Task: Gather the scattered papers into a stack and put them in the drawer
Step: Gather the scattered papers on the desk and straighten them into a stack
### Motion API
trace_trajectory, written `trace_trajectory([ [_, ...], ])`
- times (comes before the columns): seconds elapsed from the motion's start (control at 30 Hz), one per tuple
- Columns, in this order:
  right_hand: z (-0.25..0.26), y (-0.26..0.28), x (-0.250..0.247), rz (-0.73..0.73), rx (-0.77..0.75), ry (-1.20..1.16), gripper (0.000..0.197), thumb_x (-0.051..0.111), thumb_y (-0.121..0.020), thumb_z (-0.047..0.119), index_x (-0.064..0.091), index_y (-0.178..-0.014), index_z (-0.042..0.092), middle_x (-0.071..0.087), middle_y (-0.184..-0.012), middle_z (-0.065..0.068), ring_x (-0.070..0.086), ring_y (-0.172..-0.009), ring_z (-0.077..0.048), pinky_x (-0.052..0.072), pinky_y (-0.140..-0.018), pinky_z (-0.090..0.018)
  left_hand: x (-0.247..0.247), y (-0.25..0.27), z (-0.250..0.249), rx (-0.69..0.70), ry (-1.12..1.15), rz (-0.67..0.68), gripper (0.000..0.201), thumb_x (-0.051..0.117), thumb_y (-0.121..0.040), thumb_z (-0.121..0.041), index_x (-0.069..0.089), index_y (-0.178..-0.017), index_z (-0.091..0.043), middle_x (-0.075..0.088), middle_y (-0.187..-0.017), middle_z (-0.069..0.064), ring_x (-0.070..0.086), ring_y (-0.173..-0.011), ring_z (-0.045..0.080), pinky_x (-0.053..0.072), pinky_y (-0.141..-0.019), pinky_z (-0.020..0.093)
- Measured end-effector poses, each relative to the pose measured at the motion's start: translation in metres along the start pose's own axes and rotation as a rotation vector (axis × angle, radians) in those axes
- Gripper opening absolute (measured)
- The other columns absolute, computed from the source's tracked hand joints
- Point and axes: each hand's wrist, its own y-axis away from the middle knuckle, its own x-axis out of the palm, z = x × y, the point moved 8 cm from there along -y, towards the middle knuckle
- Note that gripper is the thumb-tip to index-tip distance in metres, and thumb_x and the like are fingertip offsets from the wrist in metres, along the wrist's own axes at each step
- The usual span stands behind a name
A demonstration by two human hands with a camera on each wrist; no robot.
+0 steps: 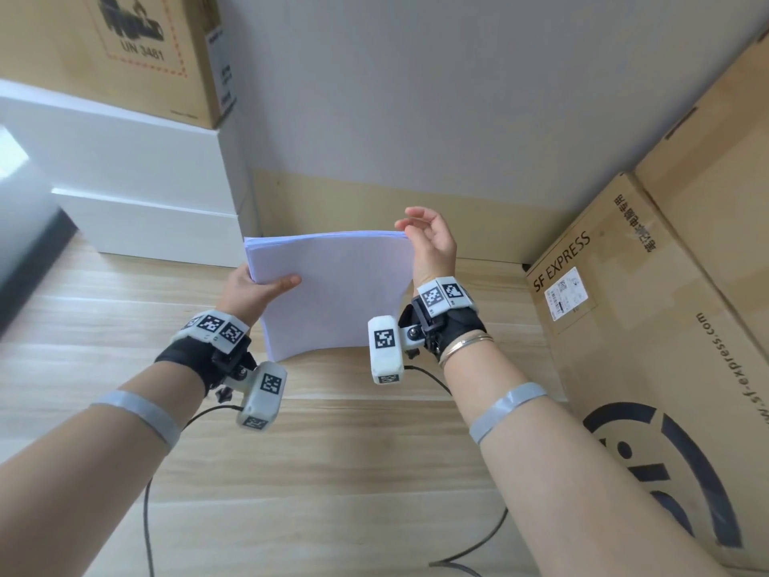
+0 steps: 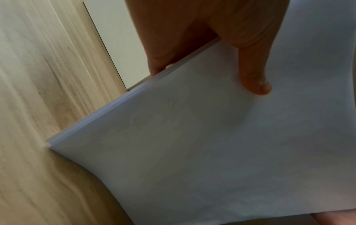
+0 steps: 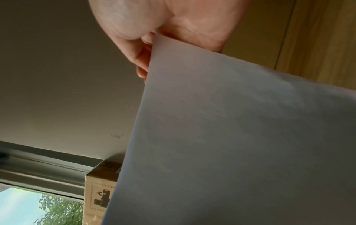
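A stack of white papers (image 1: 333,293) stands upright on its lower edge on the pale wooden surface (image 1: 333,451), bowed slightly. My left hand (image 1: 266,285) grips its left edge, thumb (image 2: 254,73) across the front sheet and fingers behind. My right hand (image 1: 420,235) holds the top right corner with curled fingers; in the right wrist view the paper's edge (image 3: 152,60) lies between thumb and fingers. The stack's lower left corner (image 2: 50,143) touches the wood. A white stepped unit (image 1: 137,177) stands at the back left; no open drawer shows.
A cardboard box (image 1: 137,47) sits on top of the white unit. Large SF Express boxes (image 1: 649,326) line the right side. A grey wall (image 1: 457,97) closes the back. Cables (image 1: 478,543) trail from my wrists across the wood.
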Motion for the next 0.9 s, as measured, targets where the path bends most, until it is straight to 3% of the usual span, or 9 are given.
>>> trace_trajectory([
  [0.1, -0.008, 0.004, 0.004, 0.072, 0.043, -0.035, 0.011, 0.061, -0.082, 0.027, 0.056, -0.092, 0.031, 0.062, -0.086, -0.003, 0.059, -0.079, -0.005, 0.044, -0.077, -0.012, -0.002, -0.004, 0.007, -0.017, 0.009, 0.000, 0.039, 0.080, -0.049, -0.029, 0.065, -0.085, -0.025, 0.072, -0.083, -0.006, 0.062, -0.085, 0.020, 0.050, -0.086, 0.036],
  [0.17, -0.024, 0.008, 0.007, 0.139, 0.115, 0.040, 0.032, 0.070, -0.068, 0.043, 0.057, -0.097, 0.040, 0.059, -0.103, -0.004, 0.054, -0.095, -0.015, 0.043, -0.090, -0.024, -0.003, -0.004, 0.010, -0.026, 0.018, 0.001, 0.034, 0.078, -0.054, -0.022, 0.064, -0.084, -0.024, 0.074, -0.074, -0.011, 0.062, -0.084, 0.019, 0.050, -0.083, 0.034],
  [0.23, -0.042, 0.010, 0.003, 0.175, 0.178, 0.145, 0.046, 0.078, -0.069, 0.028, 0.059, -0.110, 0.033, 0.059, -0.107, -0.002, 0.060, -0.095, -0.012, 0.047, -0.089, -0.021, -0.001, -0.003, 0.014, -0.042, 0.032, 0.037, 0.043, 0.080, -0.046, -0.025, 0.063, -0.086, -0.023, 0.071, -0.082, -0.007, 0.062, -0.083, 0.016, 0.051, -0.079, 0.031],
  [0.33, -0.076, 0.021, -0.009, 0.189, 0.362, 0.266, 0.044, 0.074, -0.074, -0.005, 0.059, -0.115, 0.001, 0.061, -0.102, -0.007, 0.061, -0.069, -0.003, 0.049, -0.058, -0.005, 0.002, -0.001, 0.031, -0.117, 0.023, 0.097, 0.051, 0.078, -0.039, -0.025, 0.062, -0.087, -0.022, 0.071, -0.082, -0.005, 0.062, -0.083, 0.016, 0.050, -0.079, 0.031],
  [0.47, -0.114, 0.037, -0.015, 0.218, 0.502, 0.486, 0.053, 0.079, -0.073, 0.014, 0.058, -0.120, 0.004, 0.065, -0.115, -0.007, 0.062, -0.103, -0.018, 0.043, -0.081, -0.022, -0.010, -0.006, 0.060, -0.187, -0.138, 0.008, 0.035, 0.077, -0.052, -0.023, 0.063, -0.084, -0.020, 0.066, -0.096, 0.010, 0.058, -0.099, 0.027, 0.044, -0.100, 0.051],
  [0.57, -0.112, 0.034, -0.010, 0.178, 0.448, 0.493, 0.043, 0.074, -0.077, 0.017, 0.060, -0.116, 0.004, 0.065, -0.119, -0.015, 0.061, -0.112, -0.026, 0.047, -0.092, -0.035, -0.007, -0.006, 0.057, -0.176, -0.206, -0.040, 0.024, 0.072, -0.075, -0.015, 0.062, -0.097, -0.010, 0.060, -0.099, 0.010, 0.055, -0.099, 0.027, 0.043, -0.098, 0.046],
  [0.67, -0.100, 0.029, -0.014, 0.134, 0.428, 0.452, 0.033, 0.071, -0.081, 0.014, 0.062, -0.110, 0.001, 0.065, -0.117, -0.020, 0.062, -0.109, -0.031, 0.048, -0.094, -0.039, -0.001, -0.008, 0.045, -0.112, -0.201, -0.013, 0.021, 0.060, -0.086, -0.002, 0.058, -0.078, -0.021, 0.059, -0.082, 0.001, 0.055, -0.084, 0.024, 0.043, -0.091, 0.041],
  [0.8, -0.104, 0.036, -0.013, 0.172, 0.448, 0.400, 0.019, 0.074, -0.077, 0.005, 0.060, -0.085, 0.015, 0.064, -0.119, -0.022, 0.061, -0.096, -0.024, 0.048, -0.087, -0.033, -0.002, 0.001, 0.046, -0.155, -0.130, 0.062, 0.028, 0.076, -0.063, -0.008, 0.059, -0.080, -0.023, 0.066, -0.077, -0.005, 0.057, -0.080, 0.016, 0.046, -0.086, 0.039],
  [0.9, -0.125, 0.047, -0.011, 0.211, 0.501, 0.443, 0.028, 0.077, -0.074, 0.009, 0.059, -0.095, 0.015, 0.065, -0.119, -0.017, 0.062, -0.103, -0.026, 0.048, -0.094, -0.037, -0.006, 0.006, 0.068, -0.208, -0.114, 0.091, 0.048, 0.077, -0.039, -0.028, 0.060, -0.084, -0.024, 0.063, -0.088, 0.001, 0.057, -0.095, 0.027, 0.046, -0.093, 0.047],
])
